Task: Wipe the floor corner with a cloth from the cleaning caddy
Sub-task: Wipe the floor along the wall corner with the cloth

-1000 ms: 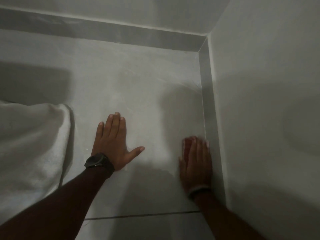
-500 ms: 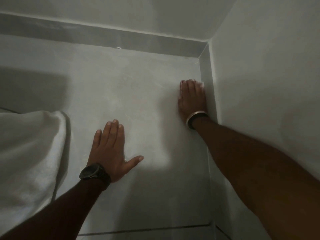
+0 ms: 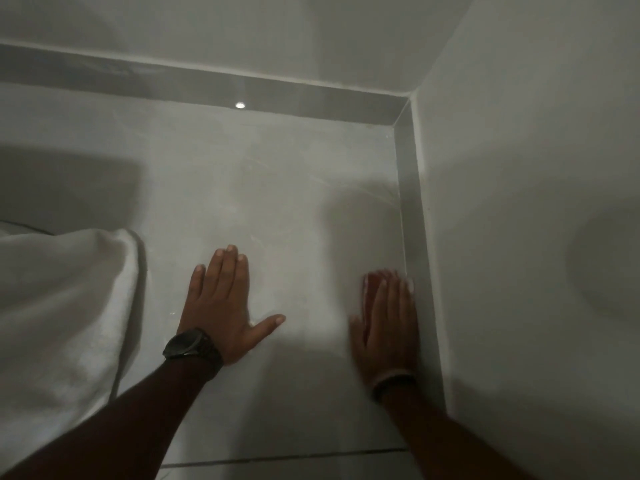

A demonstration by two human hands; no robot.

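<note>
While we brace left hand [image 3: 221, 306] open flat, well off skirting [image 3: 412, 237], right hand [image 3: 388, 320] presses red cloth [image 3: 369, 284] just beside skirting, fingers straight; wiping underway, corner [image 3: 388, 133] likely left.

A red cloth [image 3: 369, 285], blurred and mostly covered, lies flat on the pale floor [image 3: 277, 202].

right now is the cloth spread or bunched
Cannot tell: the right hand covers the red cloth; only a blurred edge shows.
</note>
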